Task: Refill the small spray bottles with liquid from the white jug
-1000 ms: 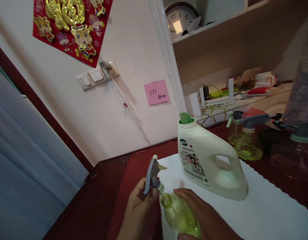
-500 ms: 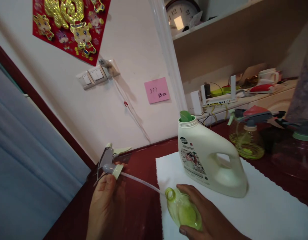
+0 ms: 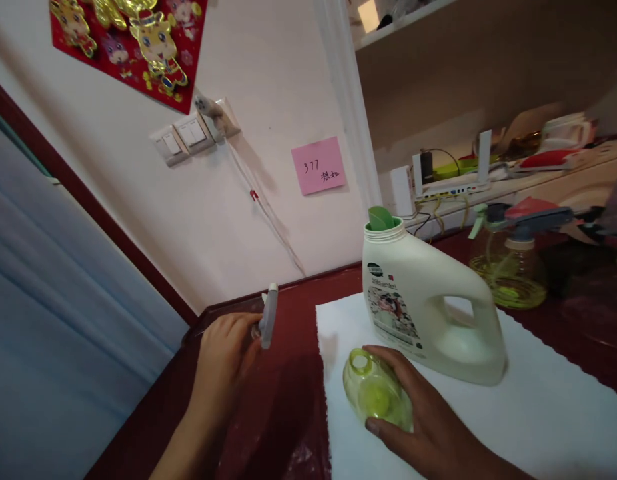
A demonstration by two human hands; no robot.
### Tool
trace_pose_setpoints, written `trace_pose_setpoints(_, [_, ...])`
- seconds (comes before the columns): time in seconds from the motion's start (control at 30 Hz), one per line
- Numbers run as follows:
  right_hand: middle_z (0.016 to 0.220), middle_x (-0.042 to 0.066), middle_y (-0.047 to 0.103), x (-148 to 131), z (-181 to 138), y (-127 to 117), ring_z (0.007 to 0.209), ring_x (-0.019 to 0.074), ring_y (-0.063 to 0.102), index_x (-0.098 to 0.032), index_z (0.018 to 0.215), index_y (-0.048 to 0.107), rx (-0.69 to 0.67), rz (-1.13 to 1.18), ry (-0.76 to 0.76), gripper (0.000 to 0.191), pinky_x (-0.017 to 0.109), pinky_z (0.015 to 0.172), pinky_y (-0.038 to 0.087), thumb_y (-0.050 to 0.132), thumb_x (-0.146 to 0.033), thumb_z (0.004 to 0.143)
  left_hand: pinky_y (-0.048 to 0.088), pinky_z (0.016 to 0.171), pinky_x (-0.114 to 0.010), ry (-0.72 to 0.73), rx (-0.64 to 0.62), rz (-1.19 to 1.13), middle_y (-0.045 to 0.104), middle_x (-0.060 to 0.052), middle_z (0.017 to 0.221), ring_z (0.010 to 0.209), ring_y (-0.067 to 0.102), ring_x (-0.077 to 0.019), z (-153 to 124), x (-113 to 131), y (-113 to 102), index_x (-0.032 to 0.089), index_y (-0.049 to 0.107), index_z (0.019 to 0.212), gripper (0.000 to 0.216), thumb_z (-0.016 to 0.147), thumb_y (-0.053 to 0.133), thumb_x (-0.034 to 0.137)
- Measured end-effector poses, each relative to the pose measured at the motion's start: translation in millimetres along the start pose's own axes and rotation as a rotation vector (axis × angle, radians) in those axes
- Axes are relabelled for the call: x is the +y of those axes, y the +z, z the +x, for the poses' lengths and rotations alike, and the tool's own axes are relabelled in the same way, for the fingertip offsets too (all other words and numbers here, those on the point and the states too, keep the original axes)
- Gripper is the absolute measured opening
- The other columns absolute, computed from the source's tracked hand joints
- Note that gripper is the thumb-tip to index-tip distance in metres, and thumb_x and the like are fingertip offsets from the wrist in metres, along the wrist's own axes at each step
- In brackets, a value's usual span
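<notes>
Spray head (image 3: pixel 268 319) is gripped in your left hand (image 3: pixel 227 353) over the dark red table (image 3: pixel 283 413); your right hand (image 3: pixel 421 417) clasps the open green bottle (image 3: pixel 371 393) on the white cloth (image 3: pixel 538 413). Keep the bottle upright beside the detergent jug (image 3: pixel 428 307).

clear glossy plastic spray bottle (image 3: pixel 375 397), matt plastic detergent jug (image 3: pixel 423 310), white cloth mat (image 3: pixel 528 413), glossy table (image 3: pixel 283 393).
</notes>
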State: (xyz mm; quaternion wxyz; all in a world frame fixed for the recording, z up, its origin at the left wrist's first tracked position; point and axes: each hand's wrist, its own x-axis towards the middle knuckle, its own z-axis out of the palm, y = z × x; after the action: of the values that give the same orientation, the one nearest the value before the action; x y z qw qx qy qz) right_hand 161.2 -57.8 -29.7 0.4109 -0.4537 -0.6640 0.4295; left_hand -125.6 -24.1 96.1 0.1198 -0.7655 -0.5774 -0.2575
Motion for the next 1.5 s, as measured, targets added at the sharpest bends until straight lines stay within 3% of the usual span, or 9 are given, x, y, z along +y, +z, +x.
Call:
trace_pose_setpoints(0.23, [0.152,0.012,0.046,2.9,4.5,1.2,0.141,0.03,0.04,-0.025,0.145,0.037,0.018,0.052,0.047,0.073,0.049,0.117,0.03,0.065,-0.04,0.079,0.035,0.105,-0.049,0.061,-0.288,0.455,0.071,-0.009,0.104,0.105,0.061,-0.0288,-0.2,-22.8,50.9,0.021,0.069,0.103,0.022,0.09,0.051,0.018])
trace_pose_setpoints(0.5, [0.156,0.012,0.042,7.2,8.5,4.6,0.144,0.0288,0.036,-0.022,0.15,0.033,-0.006,0.015,0.069,0.078,0.049,0.12,0.026,0.064,-0.037,0.08,0.037,0.102,-0.047,0.041,-0.354,0.418,0.071,-0.01,0.104,0.104,0.061,-0.0283,-14.0,-41.4,83.9,0.019,0.068,0.103,0.023,0.089,0.051,0.017])
trace_pose_setpoints(0.73, [0.16,0.013,0.036,2.8,5.2,4.7,0.149,0.0304,0.028,-0.021,0.152,0.03,0.055,-0.016,0.067,0.09,0.053,0.122,0.021,0.069,-0.027,0.071,0.037,0.101,-0.046,0.017,-0.383,0.355,0.07,-0.01,0.108,0.106,0.06,-0.0274,-18.6,-43.2,91.6,0.02,0.068,0.109,0.026,0.09,0.05,0.018])
trace_pose_setpoints(0.87, [0.161,0.014,0.035,22.7,2.4,9.2,0.149,0.0318,0.03,-0.022,0.152,0.03,0.173,-0.115,-0.163,0.082,0.054,0.12,0.03,0.066,-0.031,0.079,0.036,0.102,-0.045,-0.012,-0.398,0.332,0.07,-0.01,0.111,0.108,0.061,-0.0271,-20.3,-47.2,93.1,0.019,0.068,0.112,0.028,0.089,0.051,0.017])
trace_pose_setpoints(0.97, [0.153,0.011,0.048,31.1,1.0,8.5,0.14,0.0317,0.046,-0.026,0.147,0.038,0.278,-0.25,-0.394,0.069,0.048,0.111,0.045,0.064,-0.025,0.083,0.037,0.102,-0.045,-0.028,-0.415,0.313,0.071,-0.01,0.114,0.111,0.061,-0.0272,-21.8,-51.1,94.4,0.021,0.067,0.114,0.031,0.088,0.054,0.014])
trace_pose_setpoints(1.1, [0.129,0.006,0.068,17.6,-3.0,-9.5,0.115,0.0271,0.066,-0.03,0.134,0.052,0.414,-0.408,-0.736,0.056,0.037,0.094,0.058,0.069,-0.022,0.081,0.038,0.102,-0.046,-0.033,-0.399,0.281,0.071,-0.009,0.118,0.114,0.061,-0.0281,-20.0,-50.3,88.0,0.022,0.068,0.115,0.032,0.086,0.057,0.013])
trace_pose_setpoints(1.2, [0.123,0.005,0.068,-3.8,-8.6,-39.8,0.11,0.0252,0.067,-0.03,0.13,0.056,0.515,-0.522,-0.85,0.05,0.034,0.091,0.057,0.07,-0.023,0.082,0.037,0.104,-0.046,-0.033,-0.353,0.234,0.069,-0.009,0.123,0.118,0.059,-0.0287,-14.3,-40.8,76.6,0.022,0.068,0.115,0.029,0.089,0.056,0.017])
trace_pose_setpoints(1.37, [0.133,0.01,0.058,-26.0,-1.8,-96.3,0.124,0.0346,0.054,-0.028,0.128,0.055,0.844,-0.439,-0.457,0.047,0.056,0.104,0.044,0.062,-0.047,0.086,0.041,0.104,-0.044,-0.047,-0.251,-0.257,0.065,-0.01,0.125,0.118,0.057,-0.0285,-10.0,-2.4,61.0,0.023,0.065,0.119,0.031,0.093,0.056,0.035])
trace_pose_setpoints(1.5, [0.13,0.011,0.062,-12.7,21.1,-121.6,0.115,0.037,0.061,-0.027,0.127,0.054,0.717,-0.205,-0.075,0.07,0.056,0.095,0.05,0.068,-0.067,0.072,0.039,0.109,-0.042,-0.077,-0.36,-0.654,0.06,-0.008,0.135,0.126,0.052,-0.0282,-16.6,38.4,60.3,0.027,0.061,0.126,0.044,0.084,0.069,0.038])
